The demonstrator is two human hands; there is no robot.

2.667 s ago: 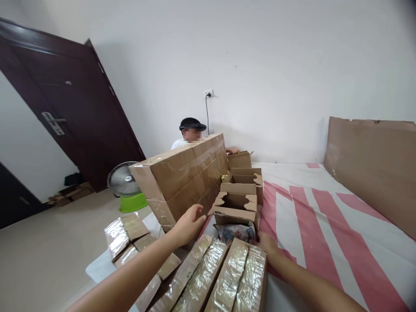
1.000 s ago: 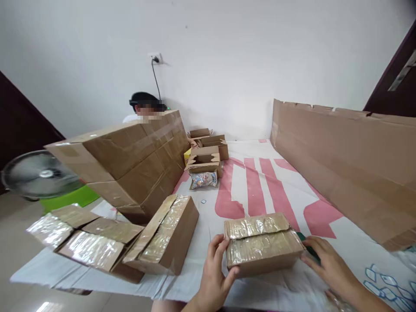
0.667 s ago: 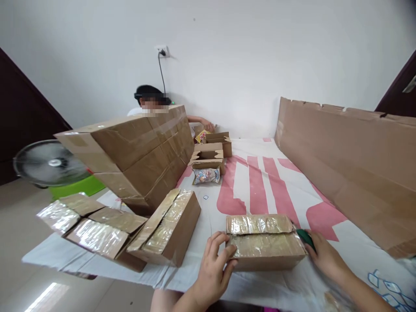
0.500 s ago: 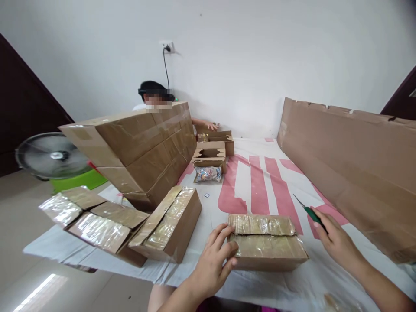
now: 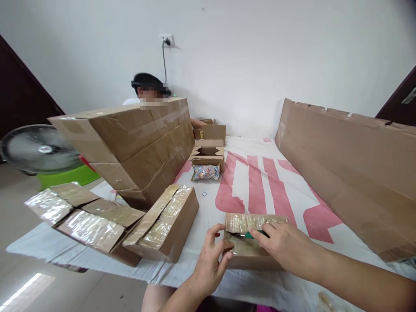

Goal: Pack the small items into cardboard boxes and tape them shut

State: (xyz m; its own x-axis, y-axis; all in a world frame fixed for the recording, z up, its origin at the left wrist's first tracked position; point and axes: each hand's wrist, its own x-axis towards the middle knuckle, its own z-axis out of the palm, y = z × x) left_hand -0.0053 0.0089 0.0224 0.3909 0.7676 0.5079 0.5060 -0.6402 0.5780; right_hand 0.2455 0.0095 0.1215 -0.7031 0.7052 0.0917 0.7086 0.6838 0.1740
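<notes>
White wall fills the upper half of the frame, and below it a table (image 5: 260, 182) under a white sheet with pink stripes carries the cardboard. At lower centre lies a small taped box (image 5: 242, 250), its top wrapped in glossy tape, flat on the sheet near the front edge. The left hand (image 5: 208, 266) grips its left end, with the fingers (image 5: 224, 248) bent and pinching that edge. The right hand (image 5: 286, 249) lies across the top, fingers closed around a green-handled cutter (image 5: 249, 235) over the middle seam. The blade is hidden, so I cannot tell whether it has entered the tape. Judging from this grip, the cut goes best with the blade shallow, just through the tape and along the gap between the flaps. It should be drawn away from the left hand, not toward it, with those fingers low on the end wall and clear of the seam. Firm downward pressure from the left hand should stop the box sliding on the loose sheet. At lower left more taped boxes (image 5: 162, 227) lean together, and behind them stands a stack of large cartons (image 5: 136, 143). Another person (image 5: 146, 80) sits beyond the stack, mostly hidden. Open small boxes (image 5: 208, 154) and a printed packet (image 5: 205, 171) sit at centre. A long cardboard sheet (image 5: 351, 160) stands along the right side, and a fan (image 5: 39, 149) is at far left.
</notes>
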